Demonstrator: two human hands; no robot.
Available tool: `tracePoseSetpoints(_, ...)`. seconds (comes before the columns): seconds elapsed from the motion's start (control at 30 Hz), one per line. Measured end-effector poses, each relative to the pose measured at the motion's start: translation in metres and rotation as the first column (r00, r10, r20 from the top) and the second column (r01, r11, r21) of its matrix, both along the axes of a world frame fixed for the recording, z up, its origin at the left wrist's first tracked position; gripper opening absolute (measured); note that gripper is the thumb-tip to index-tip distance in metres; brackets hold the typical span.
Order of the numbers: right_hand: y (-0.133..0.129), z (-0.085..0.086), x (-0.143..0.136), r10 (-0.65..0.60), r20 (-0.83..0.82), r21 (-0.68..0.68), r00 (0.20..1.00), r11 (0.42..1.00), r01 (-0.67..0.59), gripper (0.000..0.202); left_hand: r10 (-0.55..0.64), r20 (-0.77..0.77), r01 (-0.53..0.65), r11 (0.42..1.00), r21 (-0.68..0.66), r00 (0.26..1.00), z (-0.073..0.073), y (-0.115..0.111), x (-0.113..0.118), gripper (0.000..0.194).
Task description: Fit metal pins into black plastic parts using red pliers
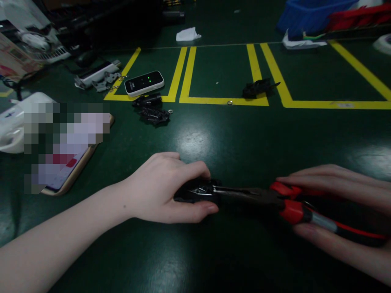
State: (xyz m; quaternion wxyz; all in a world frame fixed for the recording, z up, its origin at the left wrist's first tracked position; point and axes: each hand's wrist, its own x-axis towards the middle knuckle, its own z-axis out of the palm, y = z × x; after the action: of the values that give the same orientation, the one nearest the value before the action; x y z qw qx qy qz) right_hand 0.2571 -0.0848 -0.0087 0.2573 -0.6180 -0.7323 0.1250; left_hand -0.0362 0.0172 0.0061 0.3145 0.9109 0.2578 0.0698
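My left hand [165,187] is closed around a black part [197,190], low in the middle of the view, with thumb and index finger on either side of it. At the right, my right hand [339,215] holds long-nose pliers [293,203] with red and black handles, fingers along one handle and thumb along the other. The pliers point left, and their tips meet a thin metal piece at the right end of the black part. Whether the tips grip that piece or only touch it is hard to tell.
Black parts [154,115] and a small white-edged device [144,83] lie beyond my left hand. Another black part [259,88] rests on yellow tape. A phone [76,171] lies left, and a blue bin [308,16] stands back right on the green table [232,138].
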Motion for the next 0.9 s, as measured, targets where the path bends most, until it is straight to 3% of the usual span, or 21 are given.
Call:
tracePoseSetpoints(0.1, -0.0006, -0.0005, 0.0016, 0.111, 0.056, 0.025, 0.992, 0.993, -0.112, 0.036, -0.009, -0.008, 0.009, 1.0, 0.008, 1.0, -0.0002, 0.0001, 0.0, 0.032)
tracePoseSetpoints(0.27, -0.0005, -0.0019, 0.0013, 0.147, 0.102, 0.064, 0.984, 0.986, -0.154, 0.038, -0.017, -0.015, 0.017, 1.0, 0.004, 1.0, -0.0002, 0.0005, 0.0007, 0.032)
tracePoseSetpoints(0.9, -0.0006, -0.0054, -0.0013, 0.122, 0.032, 0.007, 0.992, 0.992, -0.123, 0.037, 0.01, -0.045, -0.011, 0.999, -0.039, 0.999, -0.0005, 0.0021, -0.0014, 0.033)
